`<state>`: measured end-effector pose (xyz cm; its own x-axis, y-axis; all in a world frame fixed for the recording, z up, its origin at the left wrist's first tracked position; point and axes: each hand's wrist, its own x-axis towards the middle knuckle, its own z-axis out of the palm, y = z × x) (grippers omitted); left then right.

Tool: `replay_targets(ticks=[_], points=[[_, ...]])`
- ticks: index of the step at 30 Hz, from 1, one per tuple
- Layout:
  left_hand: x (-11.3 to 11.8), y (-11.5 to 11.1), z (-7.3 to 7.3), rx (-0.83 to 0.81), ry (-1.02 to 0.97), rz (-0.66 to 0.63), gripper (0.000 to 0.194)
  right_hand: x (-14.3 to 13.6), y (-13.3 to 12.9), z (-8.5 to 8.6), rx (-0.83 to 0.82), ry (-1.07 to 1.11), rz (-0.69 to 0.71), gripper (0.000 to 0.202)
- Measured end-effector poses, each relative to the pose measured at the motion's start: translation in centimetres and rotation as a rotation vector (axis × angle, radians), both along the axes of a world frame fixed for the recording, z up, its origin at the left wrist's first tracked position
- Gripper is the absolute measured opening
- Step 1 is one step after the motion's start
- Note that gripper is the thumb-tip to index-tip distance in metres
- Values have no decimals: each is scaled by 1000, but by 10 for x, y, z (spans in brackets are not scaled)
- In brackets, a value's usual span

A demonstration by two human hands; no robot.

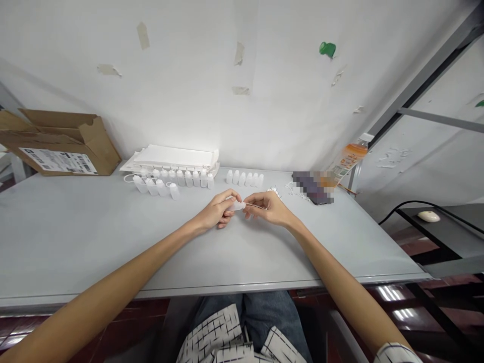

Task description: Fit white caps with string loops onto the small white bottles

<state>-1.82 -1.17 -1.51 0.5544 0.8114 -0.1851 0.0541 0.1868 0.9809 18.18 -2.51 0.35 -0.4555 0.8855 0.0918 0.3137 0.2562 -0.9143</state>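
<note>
Low over the middle of the table, my left hand (217, 212) is closed around a small translucent white squeeze bottle (236, 205), tilted with its neck towards the right. Fingers of my right hand (270, 207) pinch a small white cap with a thin strap (254, 204) at the bottle's neck. Whether the cap is seated is hidden by the fingers. Behind my left hand stand several similar bottles with caps and loop straps (174, 191). Another row of small bottles (242, 179) is straight behind the hands. Loose white caps (274, 191) lie partly hidden behind my right hand.
White sheets (177, 155) are stacked against the wall. An open cardboard box (60, 146) sits at the back left. At the back right are a blurred dark object (313, 189), white straps (297, 190) and an orange drink bottle (346, 161). A mouse (428, 216) rests on a side shelf.
</note>
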Motion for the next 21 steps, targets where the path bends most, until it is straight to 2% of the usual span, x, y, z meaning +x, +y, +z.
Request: replay_targets(ticks=[11, 21], points=[[0, 1, -1, -48, -17, -24, 15, 1, 0, -2, 52, -60, -13, 24], [0, -2, 6, -32, -4, -18, 12, -2, -1, -4, 67, -15, -16, 19]])
